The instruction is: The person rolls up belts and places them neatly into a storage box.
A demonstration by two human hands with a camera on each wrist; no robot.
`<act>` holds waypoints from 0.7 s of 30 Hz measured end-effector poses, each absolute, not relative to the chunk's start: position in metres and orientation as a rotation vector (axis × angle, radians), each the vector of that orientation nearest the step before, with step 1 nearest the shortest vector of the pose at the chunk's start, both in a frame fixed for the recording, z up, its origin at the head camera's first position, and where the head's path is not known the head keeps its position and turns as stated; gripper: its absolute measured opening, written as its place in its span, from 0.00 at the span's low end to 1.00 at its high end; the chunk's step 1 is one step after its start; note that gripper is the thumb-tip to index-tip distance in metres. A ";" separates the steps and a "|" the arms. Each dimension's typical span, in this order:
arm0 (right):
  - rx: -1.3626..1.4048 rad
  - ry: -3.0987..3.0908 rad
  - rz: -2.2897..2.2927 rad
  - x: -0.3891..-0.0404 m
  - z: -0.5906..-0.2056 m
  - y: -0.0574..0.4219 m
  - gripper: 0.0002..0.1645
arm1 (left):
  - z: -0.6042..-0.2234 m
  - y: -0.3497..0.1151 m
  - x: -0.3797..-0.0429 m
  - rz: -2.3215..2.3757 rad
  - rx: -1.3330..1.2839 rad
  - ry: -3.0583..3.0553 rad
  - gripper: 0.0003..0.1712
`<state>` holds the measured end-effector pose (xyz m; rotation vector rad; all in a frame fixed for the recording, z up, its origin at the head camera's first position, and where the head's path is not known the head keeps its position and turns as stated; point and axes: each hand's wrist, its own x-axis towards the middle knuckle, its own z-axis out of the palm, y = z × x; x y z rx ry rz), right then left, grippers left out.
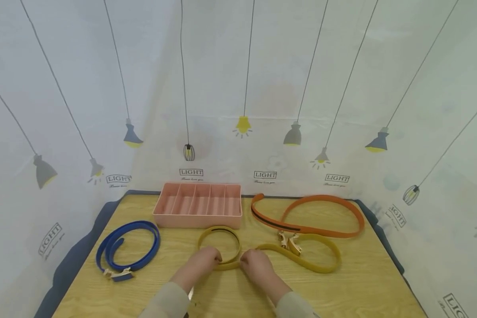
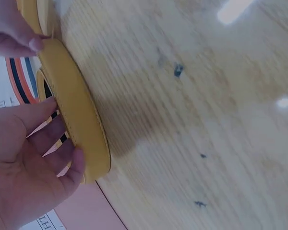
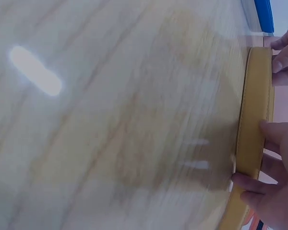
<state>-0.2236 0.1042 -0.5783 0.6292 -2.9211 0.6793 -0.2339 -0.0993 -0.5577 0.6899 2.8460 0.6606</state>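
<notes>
A yellow belt [image 1: 228,266] lies on the table, its one end wound into a standing ring and the rest looping off to the right to a gold buckle [image 1: 294,245]. My left hand [image 1: 200,264] holds the near left side of the ring, with fingers inside it and others against the outer face, as the left wrist view shows. Just to the right, my right hand [image 1: 258,266] grips the belt where it leaves the ring. In the right wrist view the strap [image 3: 255,103] stands on its edge between both hands.
A pink divided tray [image 1: 198,221] stands at the back. A blue belt [image 1: 157,240] lies coiled at the left, its buckle toward the front. An orange belt [image 1: 326,232] lies looped at the back right. Printed cloth walls surround the table on the visible sides.
</notes>
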 end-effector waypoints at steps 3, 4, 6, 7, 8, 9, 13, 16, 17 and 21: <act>0.640 -2.908 0.642 -0.220 -0.581 0.103 0.03 | -0.558 -0.102 -0.233 0.707 0.721 2.828 0.05; 0.638 -2.903 0.623 -0.219 -0.583 0.102 0.03 | -0.558 -0.102 -0.233 0.712 0.727 2.827 0.04; 0.633 -2.890 0.592 -0.217 -0.585 0.100 0.04 | -0.558 -0.102 -0.232 0.723 0.736 2.833 0.03; 0.627 -2.886 0.580 -0.216 -0.586 0.098 0.05 | -0.558 -0.102 -0.231 0.728 0.740 2.843 0.02; 0.621 -2.887 0.571 -0.215 -0.587 0.096 0.05 | -0.558 -0.101 -0.230 0.727 0.743 2.855 0.02; 0.610 -2.887 0.562 -0.214 -0.587 0.095 0.05 | -0.558 -0.101 -0.229 0.734 0.742 2.867 0.02; 0.585 -2.882 0.533 -0.213 -0.586 0.090 0.05 | -0.559 -0.100 -0.227 0.746 0.704 2.926 0.05; 0.618 -2.871 0.526 -0.211 -0.583 0.084 0.05 | -0.561 -0.101 -0.226 0.733 0.653 2.947 0.06; 0.642 -2.863 0.523 -0.210 -0.582 0.081 0.05 | -0.562 -0.101 -0.227 0.723 0.649 2.951 0.06; 0.736 -2.874 0.537 -0.207 -0.579 0.069 0.07 | -0.564 -0.101 -0.227 0.716 0.665 2.944 0.05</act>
